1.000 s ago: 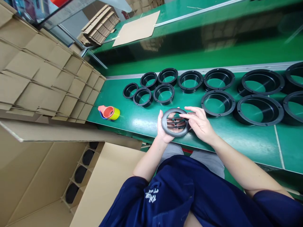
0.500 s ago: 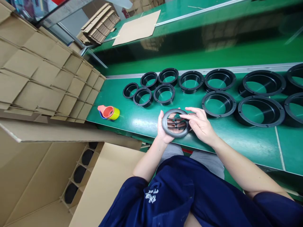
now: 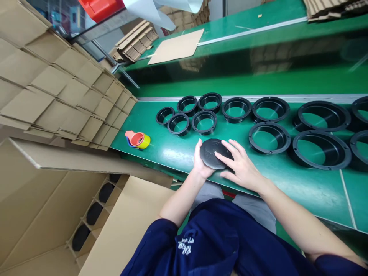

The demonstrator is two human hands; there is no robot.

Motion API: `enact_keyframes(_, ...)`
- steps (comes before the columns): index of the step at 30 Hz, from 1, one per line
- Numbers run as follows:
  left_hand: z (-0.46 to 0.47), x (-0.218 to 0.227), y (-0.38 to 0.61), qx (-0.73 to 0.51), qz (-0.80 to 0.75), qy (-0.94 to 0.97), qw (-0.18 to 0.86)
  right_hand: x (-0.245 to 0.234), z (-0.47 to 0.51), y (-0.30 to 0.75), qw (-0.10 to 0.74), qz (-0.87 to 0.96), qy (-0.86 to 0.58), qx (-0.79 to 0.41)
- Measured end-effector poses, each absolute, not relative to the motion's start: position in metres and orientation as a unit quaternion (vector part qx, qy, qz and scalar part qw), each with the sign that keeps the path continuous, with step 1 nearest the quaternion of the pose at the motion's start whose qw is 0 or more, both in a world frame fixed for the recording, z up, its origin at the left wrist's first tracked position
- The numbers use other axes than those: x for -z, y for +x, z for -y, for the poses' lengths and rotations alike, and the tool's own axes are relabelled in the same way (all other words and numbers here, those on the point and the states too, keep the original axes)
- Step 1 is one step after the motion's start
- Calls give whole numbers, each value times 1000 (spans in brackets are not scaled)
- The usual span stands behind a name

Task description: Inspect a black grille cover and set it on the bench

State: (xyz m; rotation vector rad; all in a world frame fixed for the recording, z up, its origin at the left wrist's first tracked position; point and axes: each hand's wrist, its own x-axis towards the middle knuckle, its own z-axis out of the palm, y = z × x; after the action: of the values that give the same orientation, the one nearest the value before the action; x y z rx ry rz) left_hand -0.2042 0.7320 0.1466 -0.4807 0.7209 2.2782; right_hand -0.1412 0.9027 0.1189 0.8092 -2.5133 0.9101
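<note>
A round black plastic vent disc (image 3: 211, 153) sits between both my hands just above the near edge of the green table (image 3: 172, 147); its slats look closed into a flat face. My left hand (image 3: 200, 163) grips its left rim, thumb up along the edge. My right hand (image 3: 240, 165) lies over its right side with fingers stretched across the face. Black plastic rings lie in rows behind, small ones (image 3: 204, 122) at the left and bigger ones (image 3: 269, 137) toward the right.
A red and yellow tape dispenser (image 3: 138, 139) lies on the table's left part. Cardboard divider grids (image 3: 71, 99) are stacked at the left. An open carton (image 3: 57, 214) below holds black parts in cells (image 3: 93, 212). Flat cardboard (image 3: 178, 46) lies on the far bench.
The disc's slats, open with fingers showing through before, now form a closed flat face. Both hands have lowered it toward the table. The camera has tilted a little.
</note>
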Motion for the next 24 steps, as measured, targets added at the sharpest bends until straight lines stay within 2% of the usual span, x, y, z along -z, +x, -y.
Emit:
enact_keyframes(7, -742, -146, -202, -805, -404, -116, 418, -114, -900, -140, 137, 906, 205, -343)
enact_keyframes(9, -739, -143, -214, -790, -501, -114, 336, -114, -901, -140, 143, 902, 185, -362)
enact_keyframes(11, -732, -140, -235, -781, -587, -136, 165, -114, -902, -141, 152, 902, 172, -367)
enact_keyframes(13, -724, -136, -259, -769, -619, -158, 28, -113, -903, -142, 159, 902, 165, -367)
enact_keyframes(14, -721, -134, -270, -767, -620, -163, 1, -111, -903, -142, 158, 901, 165, -368)
enact_keyframes(20, -719, -122, -297, -776, -615, -140, -5, -100, -906, -144, 127, 898, 187, -378)
enact_keyframes(24, -712, -122, -279, -793, -596, -126, 1, -102, -906, -146, 144, 901, 196, -358)
